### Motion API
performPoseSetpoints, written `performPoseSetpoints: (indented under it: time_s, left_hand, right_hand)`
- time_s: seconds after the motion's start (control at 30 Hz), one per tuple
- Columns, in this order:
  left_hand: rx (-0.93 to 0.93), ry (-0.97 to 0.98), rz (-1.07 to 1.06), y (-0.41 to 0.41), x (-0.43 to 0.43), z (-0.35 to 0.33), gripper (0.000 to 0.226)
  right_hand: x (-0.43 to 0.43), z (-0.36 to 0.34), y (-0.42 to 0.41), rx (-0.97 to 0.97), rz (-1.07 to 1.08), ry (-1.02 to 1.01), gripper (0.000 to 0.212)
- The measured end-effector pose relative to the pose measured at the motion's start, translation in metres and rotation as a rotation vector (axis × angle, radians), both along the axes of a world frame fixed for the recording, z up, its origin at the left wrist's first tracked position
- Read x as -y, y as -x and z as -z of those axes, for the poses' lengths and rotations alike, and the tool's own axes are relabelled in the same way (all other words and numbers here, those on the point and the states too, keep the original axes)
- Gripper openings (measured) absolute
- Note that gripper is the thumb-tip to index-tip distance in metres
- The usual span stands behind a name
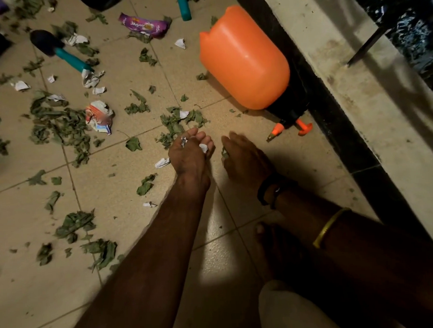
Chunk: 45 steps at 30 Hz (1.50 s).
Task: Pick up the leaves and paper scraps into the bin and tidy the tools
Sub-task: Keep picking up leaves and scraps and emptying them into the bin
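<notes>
Down on the floor [144,243], my left hand [190,154] cups paper scraps [203,147] so nothing drops; right hand [245,157] hovers loose-fingered, maybe touching a leaf [224,153].

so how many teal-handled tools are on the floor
2. A trowel lies upper left; a second handle shows at the top edge, head cropped. Others may be hidden.

Our left grip [190,155] clutches paper scraps [203,147]; our right grip [246,159] lies flat beside it over the leaf-littered floor [54,297].
</notes>
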<state>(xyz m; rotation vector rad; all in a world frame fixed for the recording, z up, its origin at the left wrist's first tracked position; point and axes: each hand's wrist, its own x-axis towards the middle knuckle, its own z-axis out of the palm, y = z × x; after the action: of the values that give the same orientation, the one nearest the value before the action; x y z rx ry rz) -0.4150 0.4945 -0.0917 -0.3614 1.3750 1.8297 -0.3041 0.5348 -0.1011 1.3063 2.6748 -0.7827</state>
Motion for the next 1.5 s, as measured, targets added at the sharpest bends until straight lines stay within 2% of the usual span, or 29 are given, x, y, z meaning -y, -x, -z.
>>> performPoseSetpoints:
  time_s: [0.1, 0.13, 0.2, 0.27, 0.33, 0.47, 0.53, 0.6, 0.67, 0.7, 0.77, 0.83, 0.9, 0.97, 1.07, 1.17, 1.27, 1.33, 1.43, 1.5]
  left_hand:
    - [0.029, -0.049, 0.022, 0.001, 0.013, 0.001, 0.023]
    - [0.028, -0.068, 0.039, 0.002, 0.018, 0.003, 0.023]
    - [0.018, -0.089, 0.072, 0.006, 0.030, 0.009, 0.026]
    - [-0.004, -0.114, 0.128, 0.009, 0.039, 0.011, 0.033]
    - [-0.024, -0.103, 0.205, 0.008, 0.042, 0.009, 0.036]
    - [0.055, 0.005, 0.252, 0.007, 0.041, 0.000, 0.023]
    - [0.095, 0.020, 0.272, 0.005, 0.039, -0.003, 0.020]
    - [0.084, 0.072, 0.307, -0.001, 0.037, -0.007, 0.016]
    - [0.066, 0.092, 0.349, -0.009, 0.038, -0.014, 0.024]
    - [0.088, 0.059, 0.365, -0.013, 0.037, -0.019, 0.028]
    - [0.150, -0.002, 0.368, -0.017, 0.035, -0.024, 0.034]
    - [0.164, 0.010, 0.339, -0.017, 0.034, -0.025, 0.030]
    - [0.155, 0.041, 0.293, -0.010, 0.033, -0.024, 0.027]
    - [0.212, 0.020, 0.235, 0.000, 0.031, -0.024, 0.035]
    - [0.220, -0.031, 0.107, 0.013, 0.031, -0.032, 0.032]
    - [0.263, -0.080, 0.024, 0.025, 0.034, -0.038, 0.028]
    - [0.227, -0.066, -0.003, 0.034, 0.041, -0.036, 0.028]
    - [0.210, -0.057, -0.021, 0.038, 0.047, -0.036, 0.028]
    - [0.182, -0.039, -0.031, 0.042, 0.055, -0.037, 0.028]
    - [0.178, -0.031, -0.038, 0.042, 0.059, -0.035, 0.028]
  right_hand:
    - [-0.017, 0.004, -0.011, -0.239, 0.104, -0.229, 0.044]
    - [-0.024, 0.004, -0.014, -0.224, 0.124, -0.279, 0.040]
    - [-0.023, -0.004, -0.012, -0.017, 0.058, -0.207, 0.034]
    - [-0.012, -0.006, -0.008, 0.103, 0.007, -0.122, 0.048]
    - [-0.002, -0.005, -0.003, 0.075, 0.020, -0.145, 0.050]
    - [0.001, -0.005, 0.007, -0.008, -0.016, -0.219, 0.023]
    - [-0.003, -0.009, 0.005, -0.123, 0.085, -0.104, 0.019]
    - [-0.001, -0.021, 0.004, -0.337, 0.182, -0.017, 0.017]
    - [0.009, -0.033, 0.009, -0.483, 0.215, 0.026, 0.017]
    - [0.014, -0.035, 0.013, -0.494, 0.233, 0.012, 0.019]
    - [0.018, -0.036, 0.022, -0.443, 0.280, -0.066, 0.023]
    - [0.014, -0.036, 0.028, -0.380, 0.258, -0.092, 0.021]
    - [0.013, -0.043, 0.030, -0.373, 0.140, -0.006, 0.025]
    - [0.009, -0.052, 0.032, -0.429, 0.087, 0.079, 0.027]
    - [-0.015, -0.040, 0.038, -0.388, 0.257, 0.014, 0.026]
    - [-0.043, -0.019, 0.043, -0.155, 0.194, -0.112, 0.013]
    - [-0.052, -0.012, 0.047, 0.213, -0.059, -0.287, 0.007]
    - [-0.050, -0.011, 0.047, 0.347, -0.185, -0.384, 0.014]
    - [-0.037, -0.007, 0.039, 0.263, -0.216, -0.399, 0.015]
    - [-0.021, -0.004, 0.032, 0.153, -0.215, -0.324, 0.015]
